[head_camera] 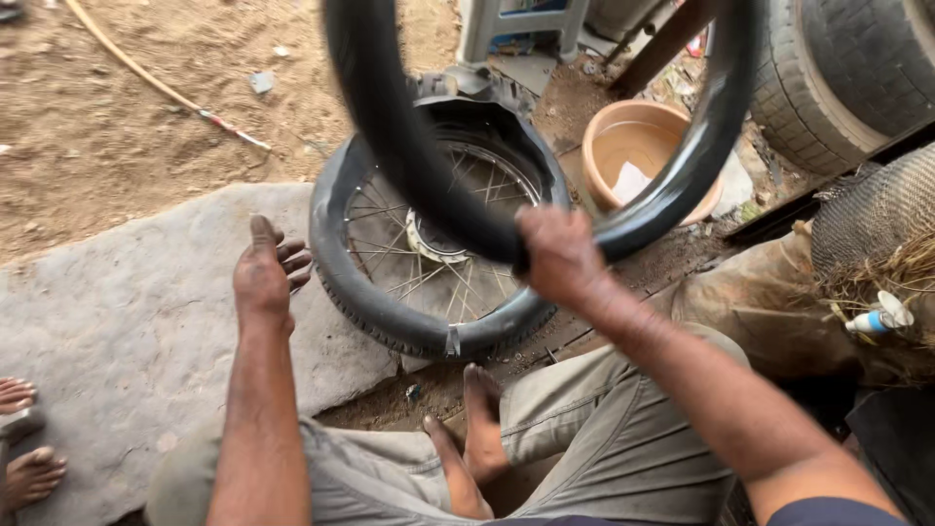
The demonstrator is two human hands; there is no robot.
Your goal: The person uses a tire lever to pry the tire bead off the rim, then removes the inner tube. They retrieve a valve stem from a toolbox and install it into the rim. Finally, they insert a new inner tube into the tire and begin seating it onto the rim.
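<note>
The black inner tube [682, 185] is out of the spoked wheel [429, 253], gripped in the right hand [557, 251] above it, while the left hand [265, 273] hangs open and empty.

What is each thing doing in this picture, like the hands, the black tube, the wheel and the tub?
right hand: closed around the tube, holding it up.
inner tube: lifted in the air above the wheel, blurred.
left hand: open, holding nothing, beside the wheel.
spoked wheel: lying flat on the ground, tyre on its rim.
clay-coloured tub: upright, water inside.
stone slab: flat on the ground under the left hand.
</note>
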